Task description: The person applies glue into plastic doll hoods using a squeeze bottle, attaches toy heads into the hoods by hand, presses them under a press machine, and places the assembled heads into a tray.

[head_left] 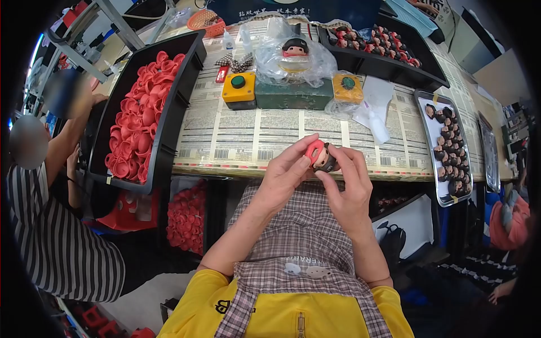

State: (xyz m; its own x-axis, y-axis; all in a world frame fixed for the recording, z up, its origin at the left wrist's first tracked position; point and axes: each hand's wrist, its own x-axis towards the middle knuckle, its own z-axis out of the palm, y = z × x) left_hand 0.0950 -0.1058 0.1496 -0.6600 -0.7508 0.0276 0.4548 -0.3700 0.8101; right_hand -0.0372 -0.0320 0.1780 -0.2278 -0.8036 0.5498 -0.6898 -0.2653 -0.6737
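In front of my apron, near the table's front edge, my left hand (pixel 283 176) grips a red hollow plastic piece (pixel 313 149). My right hand (pixel 350 183) has its thumb and fingers around a small doll head (pixel 324 163) with a black cap. The two parts touch each other between my fingertips; whether they are joined I cannot tell. To the left, a black bin (pixel 176 110) is full of similar red cup-shaped pieces (pixel 137 121). On the right, a metal tray (pixel 433 128) carries rows of small black-capped doll heads (pixel 451 149).
A plastic-wrapped capped figure (pixel 295 49) sits on a green block (pixel 293 96), between two yellow button boxes (pixel 239 90). Behind stands a black tray (pixel 389 74) of red-and-black figures. At far left, a person in a striped shirt (pixel 62 242) sits close by.
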